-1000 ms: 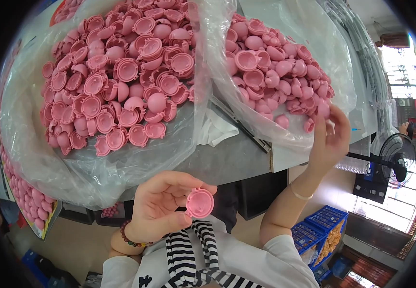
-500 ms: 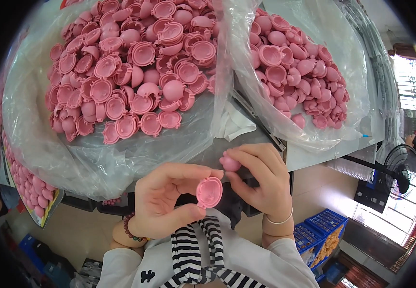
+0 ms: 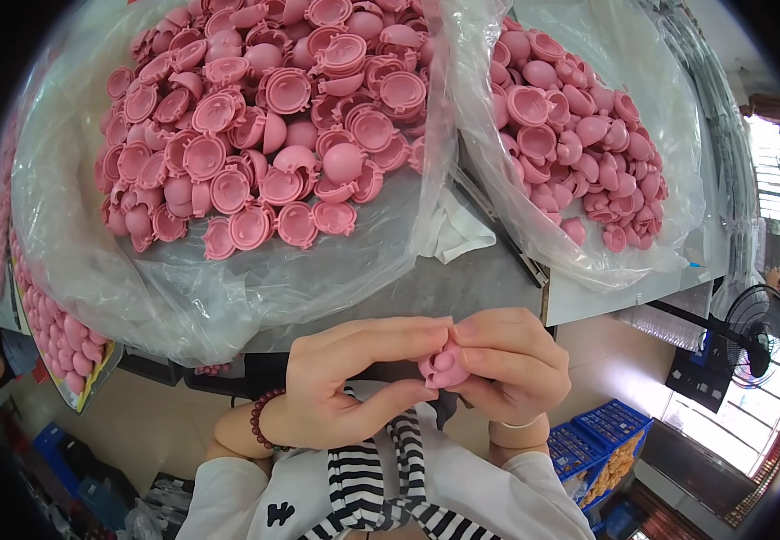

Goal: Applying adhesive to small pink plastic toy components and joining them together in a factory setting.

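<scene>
- Pink plastic, a small rounded shell piece [image 3: 444, 367], sits pinched between both hands just above the person's striped top [image 3: 381, 477], close to the chest.
- The left hand [image 3: 349, 382] curls around it from the left, thumb and fingers closed on it; a beaded bracelet [image 3: 260, 418] rings that wrist.
- The right hand [image 3: 511, 364] closes on the same piece from the right. A second ago this hand was up at the right-hand bag; now it has come down to meet the left, and the open half-shell then held alone looks joined with a second half, so the two seem pressed together.
- Beyond the hands lies the grey table edge [image 3: 462, 288].
- Further off, a clear bag of open pink half-shells [image 3: 264, 153] lies to the left, and another bag of rounder pink pieces [image 3: 579, 135] to the right.
</scene>
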Motion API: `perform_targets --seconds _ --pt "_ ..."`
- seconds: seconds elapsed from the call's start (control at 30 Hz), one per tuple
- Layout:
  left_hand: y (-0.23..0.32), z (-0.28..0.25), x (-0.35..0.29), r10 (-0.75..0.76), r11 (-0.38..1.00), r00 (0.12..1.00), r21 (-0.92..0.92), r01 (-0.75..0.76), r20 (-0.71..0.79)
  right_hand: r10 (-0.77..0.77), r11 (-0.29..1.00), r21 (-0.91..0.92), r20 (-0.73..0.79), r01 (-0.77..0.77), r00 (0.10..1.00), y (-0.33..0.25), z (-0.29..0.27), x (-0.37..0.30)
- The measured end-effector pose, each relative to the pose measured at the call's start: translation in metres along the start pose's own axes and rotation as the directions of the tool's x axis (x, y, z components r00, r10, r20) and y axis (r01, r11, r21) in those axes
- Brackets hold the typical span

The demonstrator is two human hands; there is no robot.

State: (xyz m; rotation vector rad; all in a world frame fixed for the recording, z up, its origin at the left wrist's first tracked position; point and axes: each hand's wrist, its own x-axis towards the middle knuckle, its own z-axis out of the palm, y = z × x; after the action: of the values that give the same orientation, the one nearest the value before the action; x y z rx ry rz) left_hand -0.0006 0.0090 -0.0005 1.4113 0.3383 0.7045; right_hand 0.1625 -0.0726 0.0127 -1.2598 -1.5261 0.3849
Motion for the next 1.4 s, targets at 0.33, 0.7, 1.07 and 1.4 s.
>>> perform_targets --seconds 0.33,0.7,1.07,1.4 --pt "-0.003 0.002 0.004 0.037 0.997 0.998 0.068 -0.041 0.054 -0.09 0.994 -0.068 -0.066 0.086 0.994 0.007 0.0 -0.005" --pt "-0.014 0.01 0.007 -0.059 0.988 0.998 -0.141 0.055 -0.023 -0.088 0.989 -0.124 -0.083 0.078 0.993 -0.005 0.007 -0.019" --pt "-0.013 0.002 0.017 0.138 0.99 0.985 -0.032 -0.136 0.106 -0.103 0.992 -0.09 -0.116 0.093 0.988 -0.007 0.008 -0.023" --pt "-0.018 0.0 0.003 -0.147 0.503 0.935 -0.79 0.351 0.322 -0.344 0.644 -0.547 -0.831 -0.534 0.437 0.062 -0.137 -0.042"
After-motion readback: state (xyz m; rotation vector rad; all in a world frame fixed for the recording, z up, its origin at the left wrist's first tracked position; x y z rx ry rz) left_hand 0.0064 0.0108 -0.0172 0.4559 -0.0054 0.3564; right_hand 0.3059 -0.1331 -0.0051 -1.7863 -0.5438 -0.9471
